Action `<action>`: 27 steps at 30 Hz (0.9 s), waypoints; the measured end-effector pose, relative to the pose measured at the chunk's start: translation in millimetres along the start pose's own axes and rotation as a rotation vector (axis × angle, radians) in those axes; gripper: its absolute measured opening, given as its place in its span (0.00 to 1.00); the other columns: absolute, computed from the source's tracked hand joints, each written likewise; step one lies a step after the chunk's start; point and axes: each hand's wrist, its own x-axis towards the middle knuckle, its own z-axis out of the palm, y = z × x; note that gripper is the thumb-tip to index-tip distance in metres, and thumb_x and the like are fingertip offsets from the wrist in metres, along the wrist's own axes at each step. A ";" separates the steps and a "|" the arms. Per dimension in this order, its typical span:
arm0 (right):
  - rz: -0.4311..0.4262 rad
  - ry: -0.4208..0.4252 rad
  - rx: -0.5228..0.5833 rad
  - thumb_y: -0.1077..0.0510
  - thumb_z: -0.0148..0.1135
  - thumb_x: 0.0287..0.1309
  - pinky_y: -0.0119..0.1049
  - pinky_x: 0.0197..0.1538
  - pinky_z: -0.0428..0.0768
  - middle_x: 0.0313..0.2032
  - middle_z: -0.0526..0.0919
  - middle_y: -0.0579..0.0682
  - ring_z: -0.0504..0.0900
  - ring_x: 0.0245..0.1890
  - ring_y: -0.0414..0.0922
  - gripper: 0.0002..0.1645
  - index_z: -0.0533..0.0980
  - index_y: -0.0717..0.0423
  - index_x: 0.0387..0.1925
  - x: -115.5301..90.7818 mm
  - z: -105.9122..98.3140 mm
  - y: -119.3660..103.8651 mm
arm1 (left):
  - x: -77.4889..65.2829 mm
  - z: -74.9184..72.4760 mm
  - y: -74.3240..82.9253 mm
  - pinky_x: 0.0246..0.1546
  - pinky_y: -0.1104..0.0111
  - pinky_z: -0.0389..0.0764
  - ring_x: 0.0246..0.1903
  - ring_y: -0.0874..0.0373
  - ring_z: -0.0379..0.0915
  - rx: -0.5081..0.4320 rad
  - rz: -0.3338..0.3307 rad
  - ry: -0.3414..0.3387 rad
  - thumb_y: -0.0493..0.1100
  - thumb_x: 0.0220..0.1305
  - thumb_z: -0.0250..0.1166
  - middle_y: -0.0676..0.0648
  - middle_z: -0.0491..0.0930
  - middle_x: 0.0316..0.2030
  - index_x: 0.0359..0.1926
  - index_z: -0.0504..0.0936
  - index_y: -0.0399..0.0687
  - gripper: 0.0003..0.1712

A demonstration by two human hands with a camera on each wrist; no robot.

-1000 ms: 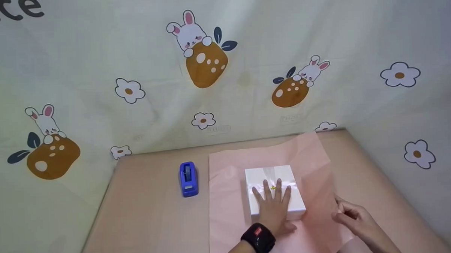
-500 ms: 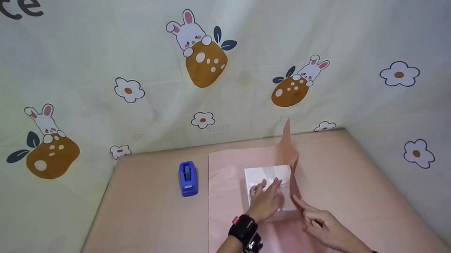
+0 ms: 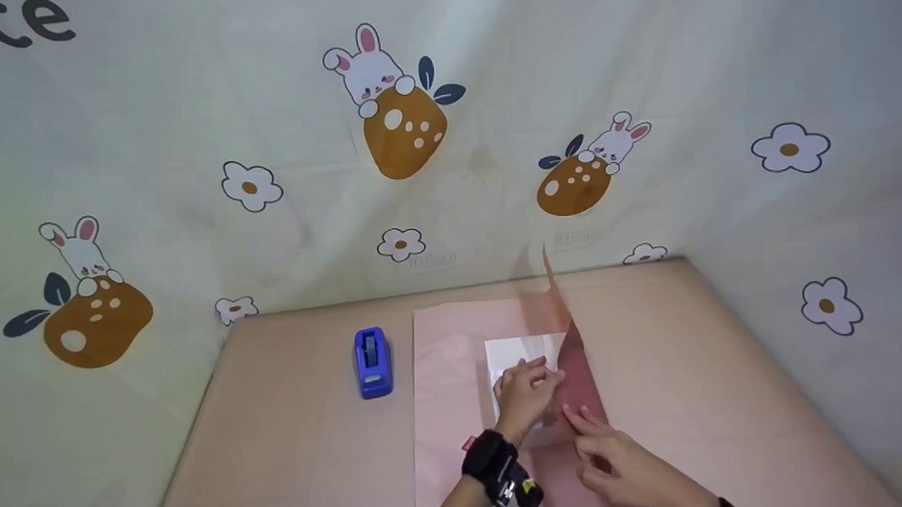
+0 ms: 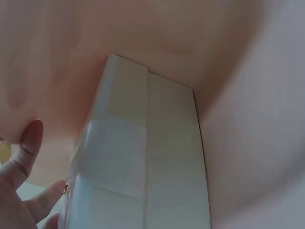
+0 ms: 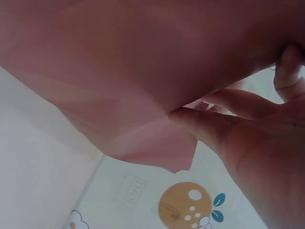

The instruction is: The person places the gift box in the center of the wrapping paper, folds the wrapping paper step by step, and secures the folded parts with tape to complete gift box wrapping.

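Observation:
A white box (image 3: 504, 350) rests on a sheet of pink wrapping paper (image 3: 447, 404), whose right part stands raised and leans over the box's right side. My left hand (image 3: 522, 397) rests on top of the box with its fingers spread; in the left wrist view the fingers (image 4: 46, 198) reach the box's edge under the paper. At the raised flap, my right hand (image 3: 619, 461) pinches the paper's edge. The right wrist view shows that fold of paper (image 5: 109, 90) running to the fingertips. Much of the box top is hidden by the left hand and the flap.
A blue tape dispenser (image 3: 372, 365) stands left of the paper on the beige tabletop (image 3: 300, 439). Behind the table hangs a pale curtain (image 3: 490, 79) printed with rabbits, strawberries and flowers. A black band (image 3: 490, 462) is strapped round the left wrist.
My right hand has brought the paper's right side up and leftward over the box. My left hand, earlier flat with fingers spread on the box top, has turned and drawn its fingers in.

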 end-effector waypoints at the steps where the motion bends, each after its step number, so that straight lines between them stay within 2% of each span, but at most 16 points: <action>1: 0.019 -0.019 0.008 0.58 0.55 0.60 0.56 0.53 0.72 0.64 0.62 0.69 0.60 0.62 0.70 0.14 0.67 0.46 0.20 0.0 -1.7 -0.6 | 0.0 0.0 -0.1 0.60 0.46 0.51 0.59 0.42 0.65 -0.002 0.004 0.021 0.54 0.58 0.59 0.48 0.80 0.52 0.23 0.84 0.50 0.17; 4: 0.042 -0.045 0.069 0.53 0.53 0.63 0.67 0.54 0.65 0.64 0.62 0.68 0.60 0.62 0.70 0.10 0.70 0.44 0.25 0.9 -9.2 1.4 | 0.1 0.3 -1.5 0.60 0.46 0.53 0.59 0.42 0.66 -0.003 0.016 0.056 0.49 0.59 0.59 0.48 0.81 0.50 0.26 0.86 0.47 0.15; 6: 0.059 -0.029 0.158 0.54 0.50 0.66 0.68 0.54 0.64 0.64 0.63 0.68 0.61 0.62 0.70 0.07 0.73 0.47 0.32 2.5 -16.8 9.3 | 0.2 0.3 -2.6 0.60 0.46 0.53 0.59 0.42 0.66 -0.001 0.027 0.059 0.47 0.59 0.58 0.48 0.81 0.50 0.25 0.86 0.47 0.14; 9: 0.182 0.087 0.306 0.56 0.46 0.68 0.61 0.59 0.65 0.63 0.66 0.66 0.63 0.62 0.67 0.14 0.74 0.58 0.45 9.2 -29.0 32.5 | 0.3 0.2 -4.2 0.59 0.45 0.53 0.59 0.40 0.66 -0.012 0.050 0.048 0.46 0.59 0.58 0.47 0.81 0.50 0.20 0.84 0.47 0.15; 12: 0.389 0.192 0.449 0.53 0.43 0.70 0.54 0.63 0.65 0.63 0.64 0.68 0.63 0.63 0.64 0.24 0.66 0.68 0.58 19.2 -36.3 65.2 | 0.8 -0.9 -4.6 0.59 0.45 0.53 0.59 0.39 0.66 -0.033 0.063 0.038 0.46 0.59 0.59 0.46 0.81 0.50 0.18 0.82 0.46 0.16; 15: 0.556 0.188 0.631 0.53 0.40 0.71 0.51 0.65 0.63 0.65 0.56 0.72 0.58 0.66 0.63 0.32 0.53 0.73 0.65 29.1 -31.4 98.2 | 1.5 -2.6 -5.0 0.59 0.45 0.53 0.59 0.39 0.66 -0.051 0.066 0.030 0.46 0.58 0.59 0.45 0.80 0.51 0.19 0.83 0.44 0.16; 17: 0.614 0.167 0.800 0.55 0.36 0.72 0.52 0.67 0.58 0.67 0.49 0.74 0.52 0.67 0.64 0.33 0.45 0.75 0.67 34.3 -22.7 114.5 | 2.0 -4.2 -4.8 0.60 0.46 0.53 0.60 0.39 0.65 -0.069 0.057 0.010 0.46 0.58 0.59 0.45 0.80 0.51 0.20 0.83 0.43 0.15; 20: 0.618 0.176 0.983 0.54 0.29 0.73 0.52 0.69 0.50 0.68 0.41 0.73 0.44 0.69 0.62 0.34 0.37 0.73 0.68 41.0 -6.0 126.5 | 2.3 -6.8 -5.2 0.61 0.46 0.53 0.60 0.40 0.65 -0.102 0.052 -0.021 0.45 0.58 0.59 0.43 0.79 0.53 0.22 0.84 0.42 0.15; 23: 0.574 0.186 0.988 0.47 0.28 0.73 0.51 0.71 0.42 0.70 0.37 0.68 0.37 0.71 0.59 0.37 0.35 0.69 0.69 49.8 9.5 126.4 | 2.7 -9.9 -6.2 0.62 0.45 0.52 0.61 0.40 0.64 -0.150 0.029 -0.050 0.44 0.58 0.59 0.43 0.77 0.54 0.22 0.84 0.41 0.14; 27: 0.546 0.206 0.854 0.37 0.29 0.70 0.52 0.71 0.35 0.72 0.33 0.60 0.31 0.72 0.55 0.43 0.35 0.61 0.71 61.6 22.8 121.5 | 4.5 -13.2 -8.3 0.64 0.48 0.56 0.63 0.41 0.62 -0.188 -0.001 -0.076 0.43 0.57 0.59 0.44 0.76 0.56 0.22 0.84 0.40 0.13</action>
